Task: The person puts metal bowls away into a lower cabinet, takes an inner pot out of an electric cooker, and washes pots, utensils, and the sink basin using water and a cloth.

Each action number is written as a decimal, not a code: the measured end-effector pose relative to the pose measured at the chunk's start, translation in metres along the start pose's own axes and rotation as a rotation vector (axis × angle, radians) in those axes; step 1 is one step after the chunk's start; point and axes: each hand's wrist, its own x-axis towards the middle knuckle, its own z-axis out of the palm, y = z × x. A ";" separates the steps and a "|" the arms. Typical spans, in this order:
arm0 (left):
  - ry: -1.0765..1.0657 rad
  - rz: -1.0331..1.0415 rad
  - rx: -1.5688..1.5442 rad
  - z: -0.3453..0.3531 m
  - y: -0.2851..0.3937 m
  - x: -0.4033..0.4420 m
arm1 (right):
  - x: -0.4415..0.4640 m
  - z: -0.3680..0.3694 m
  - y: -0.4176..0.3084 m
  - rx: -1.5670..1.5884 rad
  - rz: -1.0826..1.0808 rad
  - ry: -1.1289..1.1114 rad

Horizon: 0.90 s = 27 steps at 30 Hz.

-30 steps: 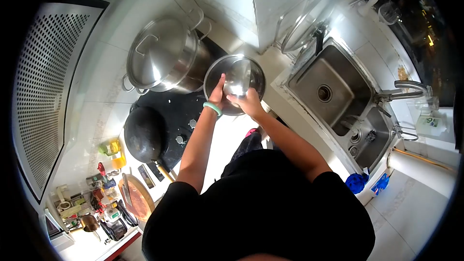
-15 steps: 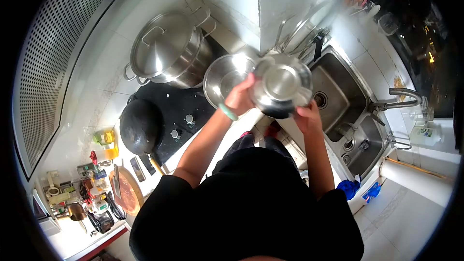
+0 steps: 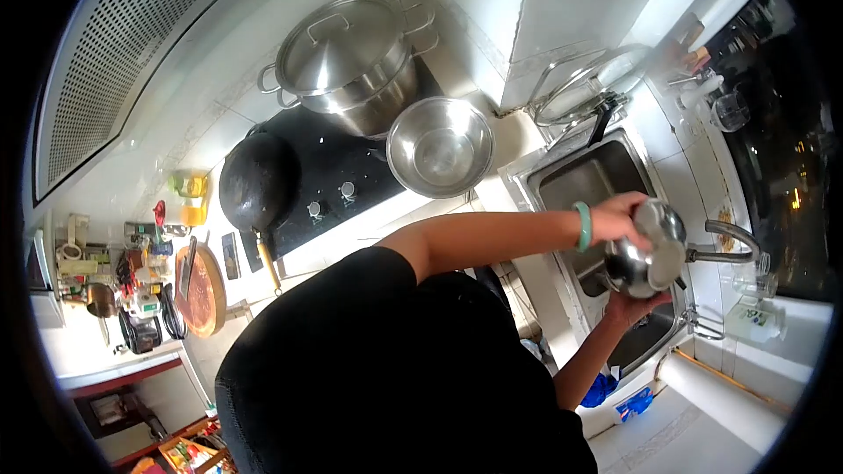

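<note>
A shiny stainless steel bowl (image 3: 645, 250) is tipped on its side over the sink (image 3: 569, 274), close to the faucet (image 3: 733, 250). My left hand (image 3: 617, 221), with a pale green bangle at the wrist, grips its upper side. From below, my right hand (image 3: 634, 307) holds the lower edge, its fingers partly hidden behind the bowl. Whether anything is inside the bowl cannot be seen. A second, wider steel bowl (image 3: 439, 147) stands upright on the counter by the stove, apart from both hands.
On the black stove (image 3: 338, 162) are a large lidded steel pot (image 3: 347, 61) and a dark wok (image 3: 256, 180) with a wooden handle. A round cutting board (image 3: 204, 291) and a knife stand at left. A metal rack (image 3: 580, 88) is behind the sink.
Both hands have carried the bowl rightward, from beside the wider bowl to over the sink near the faucet. It has turned onto its side. The head view has shifted.
</note>
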 end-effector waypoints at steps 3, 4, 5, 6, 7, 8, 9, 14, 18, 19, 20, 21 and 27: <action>-0.042 0.294 0.261 0.036 0.002 0.008 | -0.004 0.026 -0.021 -0.156 -0.246 0.167; -0.004 0.402 0.490 0.044 0.007 0.007 | -0.010 0.041 -0.028 -0.116 -0.294 0.122; -0.002 0.404 0.494 0.042 0.008 0.011 | -0.017 0.057 -0.029 -0.032 -0.303 0.140; -0.098 0.377 0.401 0.039 0.010 0.015 | -0.004 0.041 -0.032 -0.030 -0.303 0.139; -0.196 0.346 0.305 0.037 0.009 0.018 | 0.018 0.011 -0.035 -0.064 -0.230 0.142; -0.196 0.163 -0.011 0.023 -0.023 0.035 | 0.029 -0.013 -0.031 -0.095 -0.159 0.148; -0.129 -0.083 0.014 0.002 -0.032 0.036 | 0.037 -0.018 -0.018 -0.208 -0.049 0.241; 0.051 -0.310 -0.157 -0.032 -0.059 0.004 | 0.012 -0.024 0.002 -0.195 0.122 0.124; -0.270 -0.059 -0.375 -0.044 -0.033 -0.029 | 0.015 -0.043 -0.012 -0.342 0.079 -0.309; -0.325 -0.081 -0.266 -0.051 -0.030 -0.036 | 0.009 -0.011 -0.016 -0.409 0.064 -0.400; -0.378 -0.108 -0.157 -0.056 -0.027 -0.046 | 0.016 -0.009 -0.014 -0.408 0.068 -0.400; -0.302 0.040 -0.043 -0.058 -0.023 -0.058 | 0.024 -0.010 -0.014 -0.476 0.102 -0.557; 0.071 0.199 0.462 -0.055 0.048 -0.154 | 0.035 0.025 0.069 -0.436 0.355 -0.977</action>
